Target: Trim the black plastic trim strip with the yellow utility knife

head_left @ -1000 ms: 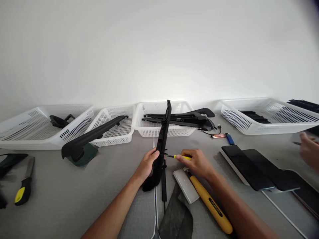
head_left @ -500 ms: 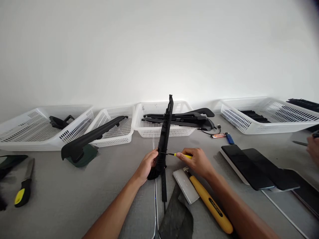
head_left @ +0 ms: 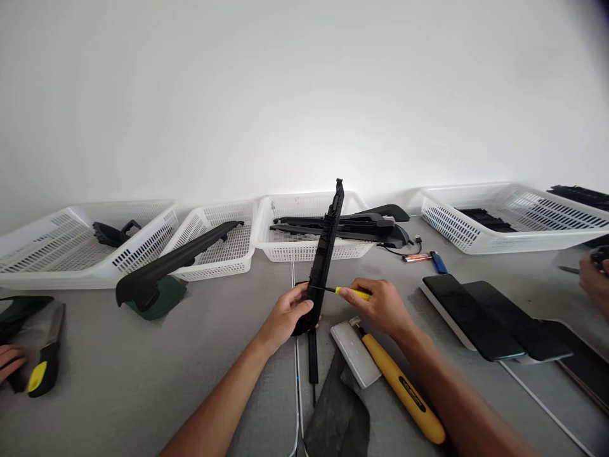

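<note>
My left hand point(head_left: 287, 317) is closed around the lower end of a long black plastic trim part point(head_left: 325, 254), held tilted with its narrow end up and away from me. In my right hand point(head_left: 380, 304) is a small tool with a yellow handle point(head_left: 353, 293) and a thin dark shaft. The shaft crosses the trim part just above my left fingers; its very tip is hard to make out. Below my hands lie a white block point(head_left: 356, 355), a yellow-handled tool point(head_left: 404, 388) and a dark cloth point(head_left: 339, 406).
White baskets point(head_left: 314, 255) line the wall, some holding black parts. A black trim part point(head_left: 166, 266) leans on one over green cloth point(head_left: 162, 299). Phones point(head_left: 471, 317) lie at right, a file point(head_left: 45, 371) at left. Other people's hands point(head_left: 594, 285) show at both edges.
The trim part's upper end has swung to the right, and my left hand has shifted slightly right and up with it. Another person's hand has appeared at the left edge.
</note>
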The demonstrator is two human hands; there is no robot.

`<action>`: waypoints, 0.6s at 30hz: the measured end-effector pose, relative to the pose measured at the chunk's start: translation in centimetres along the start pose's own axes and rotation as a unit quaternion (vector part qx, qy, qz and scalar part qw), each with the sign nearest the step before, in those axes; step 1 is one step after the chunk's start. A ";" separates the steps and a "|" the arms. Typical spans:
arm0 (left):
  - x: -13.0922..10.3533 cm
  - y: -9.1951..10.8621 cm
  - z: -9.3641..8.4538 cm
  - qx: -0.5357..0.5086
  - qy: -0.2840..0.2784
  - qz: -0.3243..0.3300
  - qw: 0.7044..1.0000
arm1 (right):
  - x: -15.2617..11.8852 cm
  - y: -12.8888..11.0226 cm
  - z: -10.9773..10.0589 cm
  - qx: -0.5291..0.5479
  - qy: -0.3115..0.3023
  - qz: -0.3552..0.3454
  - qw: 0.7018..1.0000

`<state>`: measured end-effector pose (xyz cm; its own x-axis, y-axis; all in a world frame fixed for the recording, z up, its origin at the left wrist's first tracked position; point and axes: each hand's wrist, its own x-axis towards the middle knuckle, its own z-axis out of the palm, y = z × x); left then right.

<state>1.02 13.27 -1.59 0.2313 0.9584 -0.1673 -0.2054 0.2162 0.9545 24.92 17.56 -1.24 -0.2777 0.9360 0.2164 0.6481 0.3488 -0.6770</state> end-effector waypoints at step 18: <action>0.2 -0.6 0.0 -0.015 0.019 0.034 0.999 | 0.1 0.3 0.0 0.022 -0.036 -0.006 0.999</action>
<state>1.19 13.36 -2.18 0.1791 0.9773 -0.1130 -0.2470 0.1558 0.9564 25.15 17.76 -1.43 -0.3368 0.9252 0.1748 0.6134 0.3564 -0.7048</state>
